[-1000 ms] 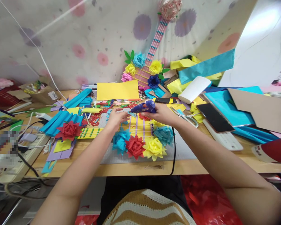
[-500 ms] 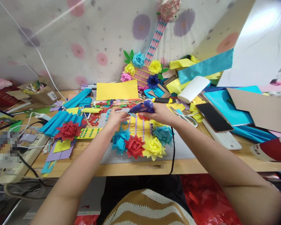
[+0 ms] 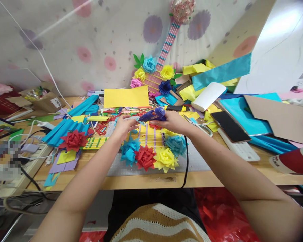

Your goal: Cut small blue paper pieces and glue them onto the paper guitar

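My right hand (image 3: 173, 121) is wrapped round a blue glue gun (image 3: 153, 115), whose nozzle points left. At the nozzle, my left hand (image 3: 124, 126) has its fingers closed on a small light-blue piece (image 3: 135, 118), partly hidden by the fingers. Below both hands lies a yellow paper guitar (image 3: 142, 133) with purple strips across its body. Along its near edge sit a blue flower (image 3: 130, 152), a red flower (image 3: 145, 158), a yellow flower (image 3: 166, 158) and a teal flower (image 3: 176, 144). Its neck (image 3: 96, 143) reaches left to another red flower (image 3: 74, 140).
A pink flowered guitar (image 3: 164, 50) leans on the wall. Scissors (image 3: 200, 127), a phone (image 3: 231, 126) and a red-and-white cup (image 3: 293, 160) are on the right. The gun's black cord (image 3: 187, 164) hangs over the table edge. A power strip (image 3: 27, 171) lies left.
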